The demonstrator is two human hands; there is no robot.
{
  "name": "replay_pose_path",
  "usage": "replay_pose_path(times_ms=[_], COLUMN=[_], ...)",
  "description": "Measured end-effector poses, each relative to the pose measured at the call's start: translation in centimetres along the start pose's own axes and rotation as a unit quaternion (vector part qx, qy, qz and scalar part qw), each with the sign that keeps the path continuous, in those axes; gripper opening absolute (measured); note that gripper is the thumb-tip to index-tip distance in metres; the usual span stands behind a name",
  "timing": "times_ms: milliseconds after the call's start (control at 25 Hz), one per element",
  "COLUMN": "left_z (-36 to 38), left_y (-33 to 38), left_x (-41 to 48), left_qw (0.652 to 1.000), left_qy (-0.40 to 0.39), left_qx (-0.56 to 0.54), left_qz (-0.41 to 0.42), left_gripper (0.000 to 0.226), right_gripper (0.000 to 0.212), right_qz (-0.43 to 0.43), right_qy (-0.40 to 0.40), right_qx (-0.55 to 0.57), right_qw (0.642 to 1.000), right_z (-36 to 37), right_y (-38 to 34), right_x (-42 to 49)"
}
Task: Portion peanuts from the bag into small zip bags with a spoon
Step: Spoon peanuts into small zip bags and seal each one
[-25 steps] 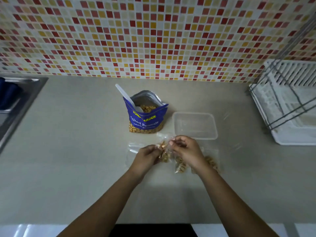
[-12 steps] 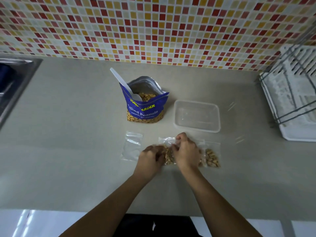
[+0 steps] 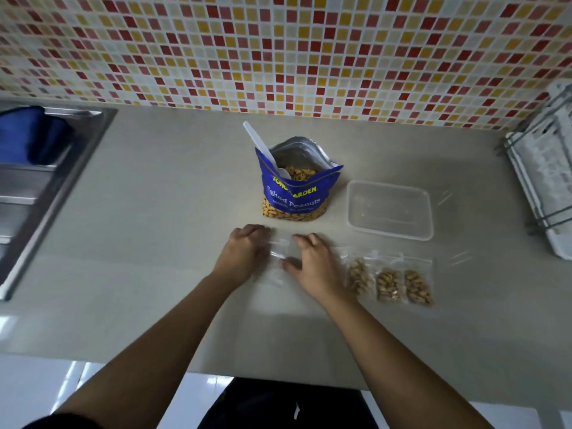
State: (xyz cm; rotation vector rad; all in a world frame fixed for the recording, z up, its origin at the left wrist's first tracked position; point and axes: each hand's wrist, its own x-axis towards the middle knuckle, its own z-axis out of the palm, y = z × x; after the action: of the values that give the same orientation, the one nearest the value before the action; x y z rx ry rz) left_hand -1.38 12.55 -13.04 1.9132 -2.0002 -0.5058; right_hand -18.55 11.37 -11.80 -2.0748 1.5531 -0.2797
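A blue bag of salted peanuts (image 3: 296, 196) stands open at the middle of the counter, with a white spoon (image 3: 262, 147) leaning in its mouth. In front of it lies an empty clear zip bag (image 3: 276, 264). My left hand (image 3: 244, 252) has its fingers curled on the bag's left edge. My right hand (image 3: 313, 265) holds its right side, thumb and fingers on the plastic. To the right lie three small zip bags of peanuts (image 3: 389, 284) in a row.
A clear plastic container (image 3: 388, 231) sits right of the peanut bag. A steel sink (image 3: 52, 187) with a blue item (image 3: 31, 136) is at the left. A white dish rack (image 3: 546, 184) stands at the right edge. A tiled wall runs behind.
Both hands have let go of the filled zip bag, which now lies in the row at the right. They have moved left onto the empty zip bag.
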Motion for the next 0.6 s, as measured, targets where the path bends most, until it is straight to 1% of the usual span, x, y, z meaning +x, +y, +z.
replay_pose_path(times_ms=[80,120,200,240,320,360,400,440,480,520,560,600], left_z=[0.4,0.5,0.4,0.4,0.2,-0.3,-0.8,-1.7,-2.6,-3.7,-4.8,-6.0], left_y=[-0.8,-0.8,-0.6,-0.5,-0.4,-0.2,0.0,0.5,1.0,1.7,2.5,3.3], left_x=[0.0,-0.1,0.0,-0.1,-0.4,-0.7,-1.0,-1.2,-1.2,-1.3,-1.2,-1.0], left_qw=[0.997,0.996,0.996,0.997,0.997,0.997,0.995,0.991,0.981,0.962,0.934,0.902], left_qy=[-0.042,-0.055,-0.06,-0.053,-0.04,-0.036,-0.032,-0.03,-0.025,-0.024,-0.024,-0.027], left_qx=[0.044,0.051,0.049,0.044,0.003,-0.04,-0.088,-0.133,-0.188,-0.256,-0.331,-0.396], left_qz=[0.046,0.044,0.035,0.047,0.065,0.053,0.03,-0.006,-0.046,-0.092,-0.134,-0.167], left_gripper=[0.049,0.047,0.039,0.036,0.027,0.022,0.016,0.009,0.006,0.007,0.008,0.008], right_gripper=[0.06,0.06,0.051,0.044,0.029,0.024,0.022,0.022,0.024,0.025,0.025,0.023], right_qz=[0.033,0.041,0.041,0.039,0.033,0.04,0.061,0.103,0.142,0.163,0.161,0.143], right_qy=[-0.029,-0.029,-0.012,-0.01,-0.008,0.005,0.024,0.03,0.021,0.002,-0.013,-0.016], right_qx=[-0.008,-0.003,0.024,0.032,0.037,0.056,0.113,0.201,0.302,0.391,0.456,0.486], right_qw=[0.999,0.999,0.999,0.999,0.999,0.998,0.991,0.974,0.943,0.906,0.875,0.862], right_z=[0.8,1.0,1.4,1.6,2.0,2.1,1.9,1.3,0.4,-0.6,-1.7,-2.8], right_y=[-0.4,-0.4,-0.4,-0.4,-0.4,-0.5,-0.7,-1.2,-1.8,-2.5,-3.1,-3.5], right_x=[0.6,0.7,0.9,0.9,0.6,0.5,0.3,0.1,0.0,0.1,0.1,0.2])
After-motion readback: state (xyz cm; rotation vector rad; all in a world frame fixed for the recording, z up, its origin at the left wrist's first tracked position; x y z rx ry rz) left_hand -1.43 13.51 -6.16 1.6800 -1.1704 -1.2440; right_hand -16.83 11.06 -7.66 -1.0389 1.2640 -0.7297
